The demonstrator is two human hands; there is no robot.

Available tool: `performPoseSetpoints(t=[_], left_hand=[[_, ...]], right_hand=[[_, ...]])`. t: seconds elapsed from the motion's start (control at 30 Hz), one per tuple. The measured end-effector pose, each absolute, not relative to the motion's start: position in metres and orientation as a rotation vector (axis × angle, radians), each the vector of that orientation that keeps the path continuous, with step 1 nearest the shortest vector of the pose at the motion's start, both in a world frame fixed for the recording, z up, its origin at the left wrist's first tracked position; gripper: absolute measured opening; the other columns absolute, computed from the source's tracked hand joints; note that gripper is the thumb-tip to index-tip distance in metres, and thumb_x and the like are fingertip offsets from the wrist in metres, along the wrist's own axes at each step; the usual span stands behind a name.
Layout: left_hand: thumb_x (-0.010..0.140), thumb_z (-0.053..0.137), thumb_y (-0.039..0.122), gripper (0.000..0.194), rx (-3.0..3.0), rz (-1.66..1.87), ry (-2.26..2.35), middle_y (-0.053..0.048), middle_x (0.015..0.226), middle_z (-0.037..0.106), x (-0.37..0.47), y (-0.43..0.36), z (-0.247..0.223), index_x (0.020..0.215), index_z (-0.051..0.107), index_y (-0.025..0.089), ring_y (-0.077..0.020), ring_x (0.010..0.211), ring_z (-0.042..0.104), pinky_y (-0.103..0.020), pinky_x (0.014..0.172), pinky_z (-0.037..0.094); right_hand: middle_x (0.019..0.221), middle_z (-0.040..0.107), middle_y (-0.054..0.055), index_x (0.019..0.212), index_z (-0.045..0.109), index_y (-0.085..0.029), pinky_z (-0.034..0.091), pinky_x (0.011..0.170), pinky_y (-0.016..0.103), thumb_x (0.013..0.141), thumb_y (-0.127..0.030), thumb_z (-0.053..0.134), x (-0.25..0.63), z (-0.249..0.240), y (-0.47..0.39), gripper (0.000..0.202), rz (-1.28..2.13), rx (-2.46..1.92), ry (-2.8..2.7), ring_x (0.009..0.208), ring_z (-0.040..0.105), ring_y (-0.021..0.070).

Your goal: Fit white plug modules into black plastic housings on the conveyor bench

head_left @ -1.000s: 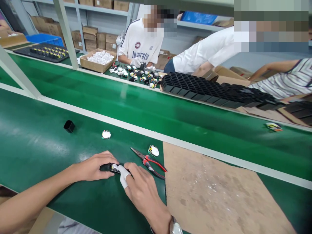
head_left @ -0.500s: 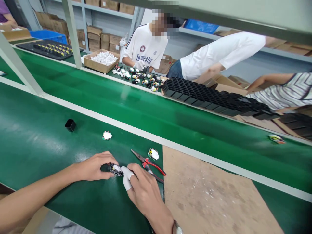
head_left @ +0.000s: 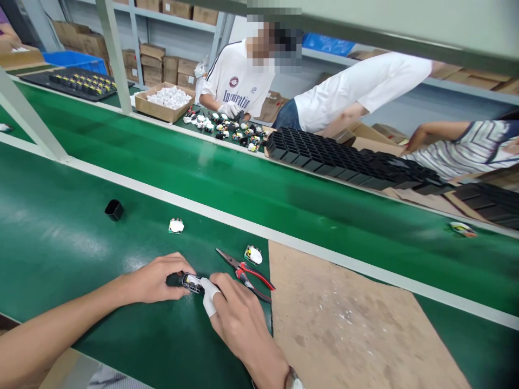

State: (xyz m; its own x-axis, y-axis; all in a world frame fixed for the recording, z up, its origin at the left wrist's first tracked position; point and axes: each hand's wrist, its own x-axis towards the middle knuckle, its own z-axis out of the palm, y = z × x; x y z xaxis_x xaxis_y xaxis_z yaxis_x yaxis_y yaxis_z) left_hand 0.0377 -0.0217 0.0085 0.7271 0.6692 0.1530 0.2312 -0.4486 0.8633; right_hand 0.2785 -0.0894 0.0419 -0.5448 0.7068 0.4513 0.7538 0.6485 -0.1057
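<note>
My left hand (head_left: 164, 278) is closed around a small black plastic housing (head_left: 192, 283) with a circuit board inside, white and yellow parts showing in its open end. White finger covers sit on the thumb and forefinger of my right hand (head_left: 235, 310), which are pressed against the housing's right side; whether they pinch a part of it is hidden. Just beyond my right hand lie red-handled long-nose pliers (head_left: 243, 273). Close to them rests a circuit board with a white blob (head_left: 253, 254). Another such board (head_left: 176, 226) and an empty black housing (head_left: 114, 209) stand farther left.
A brown board (head_left: 348, 324) covers the bench on my right. Behind the pale rail (head_left: 170, 196) runs a green conveyor belt (head_left: 227, 167), carrying a small board (head_left: 463, 229). Across it are co-workers, a box of white pieces (head_left: 162, 111) and rows of black housings (head_left: 324, 156).
The whole view has shifted slightly. Both hands keep the same hold at the housing, and the conveyor's small board at right has moved a little to the right.
</note>
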Motion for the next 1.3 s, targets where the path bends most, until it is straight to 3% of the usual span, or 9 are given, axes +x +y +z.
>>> performPoseSetpoints(t=[0.27, 0.5, 0.67, 0.87, 1.3], left_hand=[[0.092, 0.073, 0.017, 0.027, 2.006, 0.603, 0.687, -0.005, 0.109, 0.075, 0.038, -0.021, 0.008, 0.119, 0.07, 0.022, -0.021, 0.104, 0.066, -0.032, 0.092, 0.053], [0.091, 0.074, 0.015, 0.029, 2.001, 0.61, 0.69, -0.004, 0.11, 0.075, 0.038, -0.022, 0.01, 0.119, 0.07, 0.022, -0.0212, 0.105, 0.067, -0.032, 0.092, 0.053], [0.09, 0.075, 0.018, 0.027, 1.991, 0.61, 0.722, -0.004, 0.109, 0.075, 0.038, -0.023, 0.009, 0.117, 0.071, 0.023, -0.0209, 0.103, 0.068, -0.032, 0.092, 0.054], [0.091, 0.074, 0.02, 0.025, 1.993, 0.621, 0.716, -0.004, 0.108, 0.075, 0.039, -0.023, 0.01, 0.116, 0.07, 0.022, -0.0208, 0.103, 0.068, -0.031, 0.09, 0.054], [0.09, 0.073, 0.018, 0.027, 1.996, 0.609, 0.711, -0.005, 0.11, 0.075, 0.038, -0.022, 0.007, 0.116, 0.07, 0.022, -0.0225, 0.105, 0.068, -0.033, 0.093, 0.054]], right_hand=[[0.095, 0.061, 0.009, 0.078, 0.057, -0.02, 0.039, 0.06, 0.034, 0.092, 0.0, 0.05, 0.28, 0.04, -0.089, 0.025, -0.085, -1.141, -2.4, 0.077, 0.054, 0.0202], [0.093, 0.061, 0.009, 0.074, 0.055, -0.021, 0.038, 0.059, 0.035, 0.086, 0.003, 0.048, 0.28, 0.041, -0.09, 0.027, -0.092, -1.163, -2.419, 0.076, 0.056, 0.0202], [0.097, 0.062, 0.009, 0.085, 0.059, -0.019, 0.042, 0.064, 0.035, 0.091, 0.0, 0.049, 0.286, 0.046, -0.091, 0.023, -0.07, -1.199, -2.393, 0.08, 0.058, 0.0208], [0.095, 0.062, 0.009, 0.081, 0.057, -0.02, 0.041, 0.062, 0.034, 0.093, -0.002, 0.049, 0.284, 0.045, -0.091, 0.024, -0.104, -1.195, -2.418, 0.079, 0.058, 0.0211], [0.094, 0.06, 0.009, 0.079, 0.058, -0.02, 0.041, 0.059, 0.032, 0.088, 0.002, 0.047, 0.274, 0.04, -0.09, 0.027, -0.151, -1.193, -2.429, 0.075, 0.054, 0.0193]])
